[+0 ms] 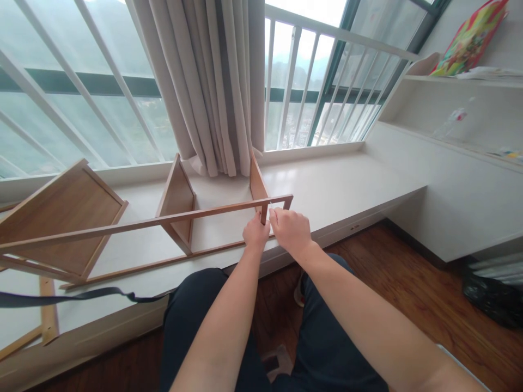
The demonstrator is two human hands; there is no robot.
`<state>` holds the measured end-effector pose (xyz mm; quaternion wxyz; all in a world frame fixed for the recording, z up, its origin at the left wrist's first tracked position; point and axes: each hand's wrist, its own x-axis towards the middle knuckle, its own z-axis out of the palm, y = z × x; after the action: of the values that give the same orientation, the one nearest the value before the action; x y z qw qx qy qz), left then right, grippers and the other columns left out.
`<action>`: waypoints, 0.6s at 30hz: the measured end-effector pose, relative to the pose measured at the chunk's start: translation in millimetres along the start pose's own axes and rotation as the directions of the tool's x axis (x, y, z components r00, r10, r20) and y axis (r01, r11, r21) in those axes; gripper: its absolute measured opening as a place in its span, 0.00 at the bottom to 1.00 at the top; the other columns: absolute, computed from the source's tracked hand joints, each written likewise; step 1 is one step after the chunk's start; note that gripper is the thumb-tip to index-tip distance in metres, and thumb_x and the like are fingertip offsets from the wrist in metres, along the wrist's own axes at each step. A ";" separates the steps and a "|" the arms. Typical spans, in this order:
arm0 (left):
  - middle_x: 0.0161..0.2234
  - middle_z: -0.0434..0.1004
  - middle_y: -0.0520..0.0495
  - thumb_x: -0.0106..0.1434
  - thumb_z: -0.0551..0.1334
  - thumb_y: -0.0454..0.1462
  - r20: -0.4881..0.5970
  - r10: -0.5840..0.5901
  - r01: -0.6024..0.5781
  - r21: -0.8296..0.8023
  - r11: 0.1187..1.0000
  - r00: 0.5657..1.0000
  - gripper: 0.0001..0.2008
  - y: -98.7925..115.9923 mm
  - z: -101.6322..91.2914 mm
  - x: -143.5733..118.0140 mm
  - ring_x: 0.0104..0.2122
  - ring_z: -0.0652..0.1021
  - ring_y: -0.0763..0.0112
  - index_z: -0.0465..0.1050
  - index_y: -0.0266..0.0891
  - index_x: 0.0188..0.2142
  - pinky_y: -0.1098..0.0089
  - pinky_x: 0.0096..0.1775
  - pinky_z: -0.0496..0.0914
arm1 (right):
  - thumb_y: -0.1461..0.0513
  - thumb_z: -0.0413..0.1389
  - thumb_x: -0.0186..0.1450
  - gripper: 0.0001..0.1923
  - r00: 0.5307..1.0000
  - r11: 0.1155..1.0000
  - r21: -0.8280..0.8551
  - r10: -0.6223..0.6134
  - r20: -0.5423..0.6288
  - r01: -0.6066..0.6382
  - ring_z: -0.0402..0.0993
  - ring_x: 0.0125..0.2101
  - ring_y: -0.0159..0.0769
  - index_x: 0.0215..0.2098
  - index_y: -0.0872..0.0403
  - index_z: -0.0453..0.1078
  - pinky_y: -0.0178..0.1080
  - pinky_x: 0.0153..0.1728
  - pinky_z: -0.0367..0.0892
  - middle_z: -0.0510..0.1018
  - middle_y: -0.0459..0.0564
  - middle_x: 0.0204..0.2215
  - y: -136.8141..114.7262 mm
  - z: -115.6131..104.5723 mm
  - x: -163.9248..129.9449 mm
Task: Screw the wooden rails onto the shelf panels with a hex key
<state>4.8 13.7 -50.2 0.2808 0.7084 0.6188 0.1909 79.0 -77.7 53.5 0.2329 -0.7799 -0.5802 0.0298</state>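
A wooden shelf frame (223, 209) lies on its side on the white window ledge, its long rail running from the left edge to just above my hands. My left hand (255, 232) is wrapped round the end shelf board near its lower corner, under the rail. Close beside it, my right hand (291, 228) is closed in a pinch at the same joint. A thin bright sliver shows at its fingertips, too small to name. Two more boards cross the frame: a middle shelf board (176, 196) and a wide tilted panel (77, 218) at the left.
A beige curtain (204, 81) hangs behind the frame, with white railings (292, 87) along the windows. At the lower left are a loose wooden piece (49, 313) and a dark strap (90, 294). A white shelf unit (441, 163) stands right; a black bag (492, 298) lies on the floor.
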 end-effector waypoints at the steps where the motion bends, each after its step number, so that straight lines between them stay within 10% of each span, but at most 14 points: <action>1: 0.45 0.82 0.40 0.69 0.48 0.55 0.001 -0.001 0.001 0.001 1.000 1.000 0.25 -0.1 -0.1 0.1 0.48 0.81 0.51 0.69 0.53 0.59 0.60 0.45 0.72 | 0.55 0.45 0.75 0.21 1.000 1.000 0.027 0.005 -0.001 -0.005 0.76 0.37 0.47 0.35 0.56 0.74 0.41 0.39 0.58 0.79 0.60 0.33 0.9 -0.4 0.5; 7: 0.45 0.82 0.41 0.68 0.53 0.54 0.018 -0.016 0.016 0.014 1.000 1.000 0.24 1.7 -4.0 -1.8 0.47 0.81 0.50 0.68 0.54 0.60 0.60 0.44 0.72 | 0.54 0.39 0.74 0.25 0.994 0.925 0.368 0.110 -0.017 -0.096 0.72 0.31 0.40 0.27 0.54 0.68 0.38 0.34 0.60 0.75 0.53 0.26 4.8 16.1 0.9; 18: 0.49 0.80 0.39 0.67 0.57 0.47 0.056 -0.016 0.013 0.060 0.998 0.998 0.23 3.0 -6.0 -1.8 0.50 0.80 0.50 0.67 0.51 0.61 0.62 0.45 0.72 | 0.49 0.32 0.72 0.22 0.967 0.469 0.862 0.240 0.084 -0.192 0.49 0.14 0.29 0.23 0.49 0.45 0.34 0.17 0.51 0.51 0.40 0.13 -12.7 50.6 1.0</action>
<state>3.1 12.6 -43.5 0.2784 0.7171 0.6210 0.1501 52.0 -57.4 13.8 0.5996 -0.6256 -0.3781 0.3258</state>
